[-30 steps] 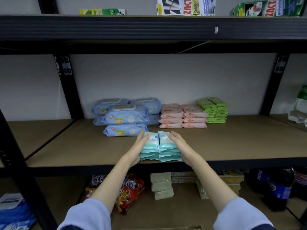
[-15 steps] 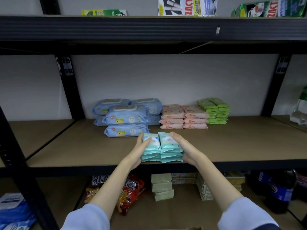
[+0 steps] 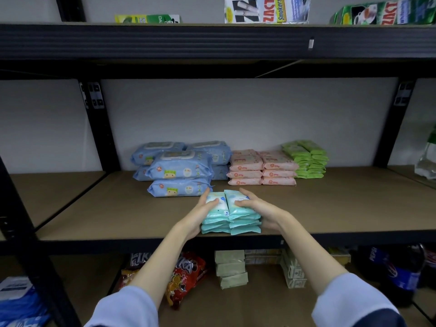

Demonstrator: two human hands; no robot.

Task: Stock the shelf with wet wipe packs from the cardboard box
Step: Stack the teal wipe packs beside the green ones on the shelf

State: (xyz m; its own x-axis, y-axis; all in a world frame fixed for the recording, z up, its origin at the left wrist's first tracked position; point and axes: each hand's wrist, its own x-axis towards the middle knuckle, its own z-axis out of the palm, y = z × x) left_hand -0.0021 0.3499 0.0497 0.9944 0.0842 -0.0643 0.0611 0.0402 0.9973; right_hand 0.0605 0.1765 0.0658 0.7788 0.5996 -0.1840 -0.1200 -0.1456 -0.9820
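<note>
I've got both hands on the teal packs (image 3: 231, 214) now, two short stacks side by side, sitting near the front lip of the shelf (image 3: 342, 208). My left hand (image 3: 204, 214) cups the left stack, thumb over the top; my right hand (image 3: 256, 208) clamps the right one the same way — fingers curled, a firm squeeze inward. Just beyond my fingertips lie the blue packs (image 3: 180, 171), with the pink packs (image 3: 262, 167) past my right hand. To do this well I'd keep the pressure even, slide both stacks back together, low and flat — soft wrappers slip, so no tilting. The cardboard box is out of view.
</note>
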